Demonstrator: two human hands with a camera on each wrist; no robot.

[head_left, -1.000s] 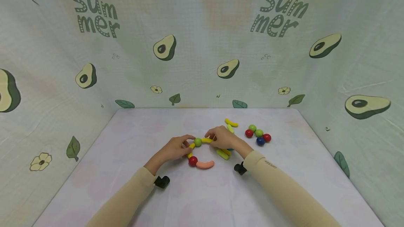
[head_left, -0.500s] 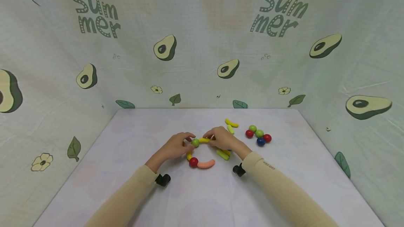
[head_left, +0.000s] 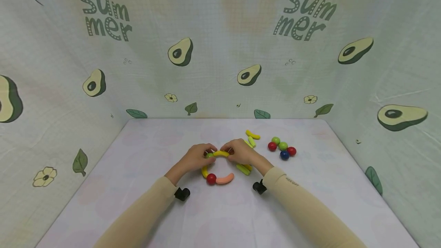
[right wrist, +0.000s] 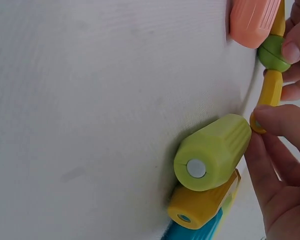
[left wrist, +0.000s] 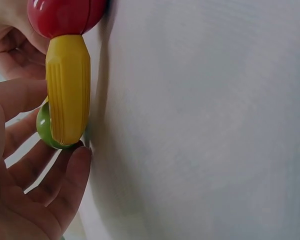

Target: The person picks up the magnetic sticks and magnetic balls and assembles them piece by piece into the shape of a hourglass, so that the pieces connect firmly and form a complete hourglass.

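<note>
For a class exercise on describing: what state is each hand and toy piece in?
Left hand: grips green ball
Right hand: pinches far yellow stick
Far yellow stick: pinched
Green ball: gripped, touching far yellow stick
Red ball: touching coral stick
Near yellow stick: between red and green balls
Coral stick: one end free
Other balls: clustered on table
Other sticks: lying on table

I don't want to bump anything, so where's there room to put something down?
Bare table lies left of the left sleeve, right of the ball cluster, and between that sleeve and the right sleeve, in front of the pink stick. It's crowded around the yellow stick between left grip and right grip.
</note>
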